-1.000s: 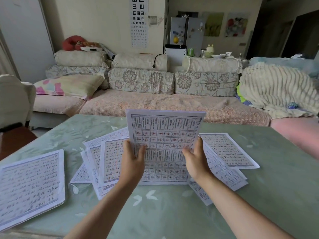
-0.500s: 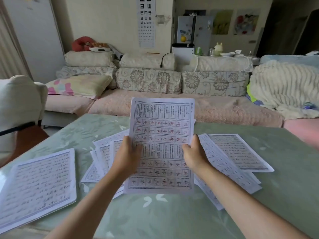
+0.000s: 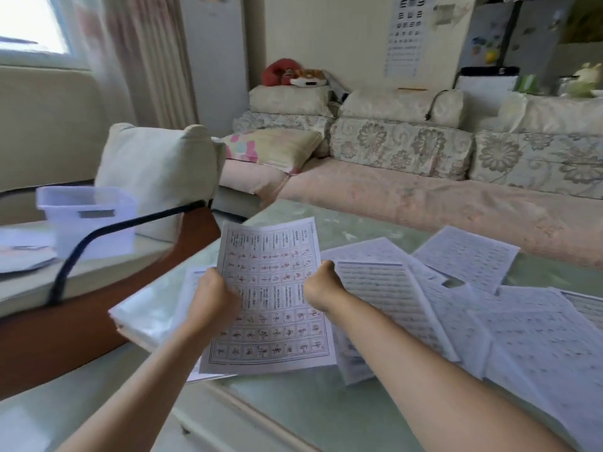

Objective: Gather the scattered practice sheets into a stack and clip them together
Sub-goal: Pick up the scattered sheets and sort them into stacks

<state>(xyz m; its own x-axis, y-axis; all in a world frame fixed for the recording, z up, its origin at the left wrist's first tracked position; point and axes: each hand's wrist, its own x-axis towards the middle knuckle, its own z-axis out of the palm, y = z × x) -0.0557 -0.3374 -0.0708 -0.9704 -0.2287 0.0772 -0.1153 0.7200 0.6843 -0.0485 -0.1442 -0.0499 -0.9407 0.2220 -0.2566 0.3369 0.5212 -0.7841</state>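
Above the near tabletop [image 3: 293,415], left hand [image 3: 212,298] and right hand [image 3: 321,288] hold one practice sheet [image 3: 274,308] by its side edges, fingers [image 3: 327,266] curled round the paper. Gathering seems barely begun; next it needs a pile to land on. The scattered sheets [image 3: 463,308] crowd the right; the tabletop's edge lies close left.

Sheet [image 3: 274,298]: white, black ruled grid, characters in black and red.
Loose sheets [image 3: 489,324], right of sheet: white, rows of fine grey print.
Table [image 3: 326,406], under sheet: pale green; faint pattern, too blurred to read.
Sofa [image 3: 424,200], behind sheet: pink seat; back cushions [image 3: 401,148] cream with grey-brown flowers.
Pillow [image 3: 274,145], behind sheet: pale yellow, pink and blue blotches.
Box [image 3: 88,220], left of sheet: translucent white.
Chair [image 3: 65,340], left of sheet: reddish brown.
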